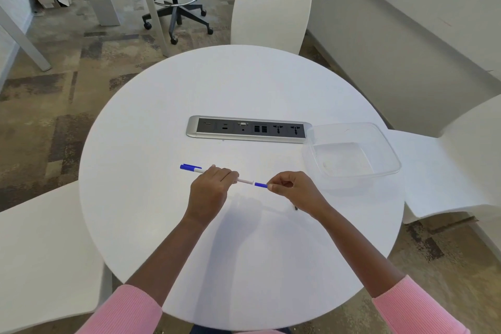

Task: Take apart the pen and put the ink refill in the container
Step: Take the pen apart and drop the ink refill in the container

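A white pen with a blue cap at its left end is held level above the round white table. My left hand is closed around the pen's barrel near the middle. My right hand pinches a small blue end piece at the pen's right end; a thin gap shows between that piece and the white barrel. The clear plastic container stands to the right of my right hand, with nothing visible inside. The ink refill is not visible.
A silver and black power socket strip is set into the table beyond the pen. White chairs stand at the far side, the right and the left. A small dark mark lies on the table by my right wrist.
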`<state>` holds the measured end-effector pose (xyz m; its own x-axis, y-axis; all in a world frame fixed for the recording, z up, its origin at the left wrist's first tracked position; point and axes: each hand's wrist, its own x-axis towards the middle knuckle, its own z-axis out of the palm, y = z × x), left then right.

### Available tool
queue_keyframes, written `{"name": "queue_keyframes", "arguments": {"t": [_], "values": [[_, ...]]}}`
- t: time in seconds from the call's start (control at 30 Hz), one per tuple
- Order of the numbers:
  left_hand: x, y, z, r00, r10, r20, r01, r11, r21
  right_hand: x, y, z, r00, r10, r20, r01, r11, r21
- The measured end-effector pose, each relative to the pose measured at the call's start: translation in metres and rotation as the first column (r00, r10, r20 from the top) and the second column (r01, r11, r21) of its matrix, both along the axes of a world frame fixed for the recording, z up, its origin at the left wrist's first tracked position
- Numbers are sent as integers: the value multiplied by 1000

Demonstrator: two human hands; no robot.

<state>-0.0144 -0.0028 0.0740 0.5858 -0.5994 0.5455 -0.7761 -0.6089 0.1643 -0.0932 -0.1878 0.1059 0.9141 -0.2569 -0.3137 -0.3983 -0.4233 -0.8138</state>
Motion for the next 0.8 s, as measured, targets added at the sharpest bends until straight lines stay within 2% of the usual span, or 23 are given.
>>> {"name": "queue_keyframes", "arguments": {"t": [0.17,0.5,0.8], "values": [[3,2,0,1000,29,-13,-29,1000,0,0,-4,-17,997,-71,-22,71,997,-12],[3,4,-6,999,23,-47,-24,1000,-9,-3,5,-68,965,-261,2,253,936,-246],[5,7,-11,998,3,-70,-2,1000,16,-8,19,-86,986,-166,-12,139,859,-492]]}}
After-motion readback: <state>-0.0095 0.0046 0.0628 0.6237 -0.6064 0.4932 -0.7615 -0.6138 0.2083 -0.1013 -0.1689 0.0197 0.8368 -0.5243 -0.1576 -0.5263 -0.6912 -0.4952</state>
